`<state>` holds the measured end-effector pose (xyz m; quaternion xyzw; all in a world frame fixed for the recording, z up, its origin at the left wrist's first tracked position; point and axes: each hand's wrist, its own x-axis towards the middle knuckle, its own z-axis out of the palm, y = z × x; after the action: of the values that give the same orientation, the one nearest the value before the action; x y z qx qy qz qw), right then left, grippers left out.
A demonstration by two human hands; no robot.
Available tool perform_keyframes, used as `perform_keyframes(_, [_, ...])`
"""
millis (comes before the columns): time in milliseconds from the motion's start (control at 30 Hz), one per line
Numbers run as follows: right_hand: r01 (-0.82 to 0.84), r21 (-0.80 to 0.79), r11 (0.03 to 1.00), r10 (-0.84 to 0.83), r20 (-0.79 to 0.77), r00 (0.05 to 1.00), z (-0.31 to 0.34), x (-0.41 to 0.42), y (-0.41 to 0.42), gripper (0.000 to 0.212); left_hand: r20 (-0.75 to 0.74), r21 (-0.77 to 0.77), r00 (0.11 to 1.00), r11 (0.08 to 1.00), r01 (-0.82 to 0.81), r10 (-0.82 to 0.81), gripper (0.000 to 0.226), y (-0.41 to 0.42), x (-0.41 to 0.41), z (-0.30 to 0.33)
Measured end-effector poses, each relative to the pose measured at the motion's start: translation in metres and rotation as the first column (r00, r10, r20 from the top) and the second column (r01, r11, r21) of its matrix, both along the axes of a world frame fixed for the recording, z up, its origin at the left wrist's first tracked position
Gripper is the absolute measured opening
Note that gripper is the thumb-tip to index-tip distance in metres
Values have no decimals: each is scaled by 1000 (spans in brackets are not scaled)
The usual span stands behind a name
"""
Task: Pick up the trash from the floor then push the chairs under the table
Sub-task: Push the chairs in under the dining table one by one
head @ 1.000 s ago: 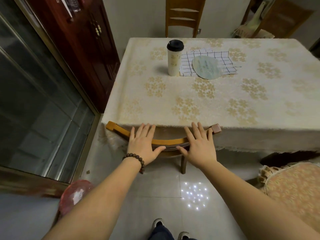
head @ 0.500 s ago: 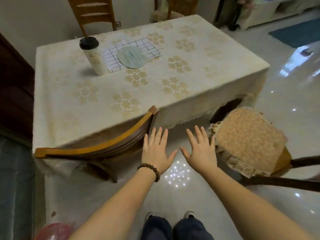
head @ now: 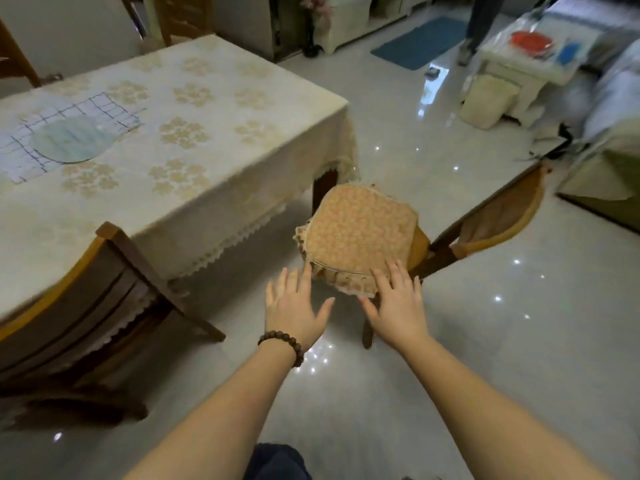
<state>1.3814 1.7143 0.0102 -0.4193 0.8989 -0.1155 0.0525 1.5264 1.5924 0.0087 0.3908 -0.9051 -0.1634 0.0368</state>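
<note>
Two bare hands reach forward over the glossy pale tiled floor, and we see both with fingers spread and holding nothing. Our left hand, with a dark wooden bead bracelet on its wrist, hovers just beside the near left edge of the orange patterned seat cushion. Our right hand lies over the cushion's near frilled edge; we cannot tell whether its fingertips touch the fabric. The cushion sits on a brown wooden chair that stands out from the table, its curved back to the far right. On the near left, a second brown wooden chair has its back against the rectangular table with a cream floral tablecloth. A white grid-patterned cloth with a pale blue round fan on it lies at the table's far left.
</note>
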Motion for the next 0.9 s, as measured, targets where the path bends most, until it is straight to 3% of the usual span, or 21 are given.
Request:
perform_keyframes(233, [94, -57, 994, -89, 82, 993, 6, -113, 158, 59, -91, -35, 996, 999, -9, 6, 77, 133, -135, 16])
perform_keyframes(400, [88, -57, 994, -84, 78, 993, 18, -191, 226, 58, -149, -58, 989, 998, -14, 5, 74, 197, -206, 30])
perform_keyframes(700, [-5, -149, 989, 10, 32, 999, 34, -311, 206, 56, -130, -121, 990, 991, -63, 47, 71, 205, -306, 45])
perform_keyframes(900, [-185, -55, 981, 184, -22, 983, 26, -388, 154, 58, -87, -110, 994, 991, -73, 64, 78, 176, -373, 26])
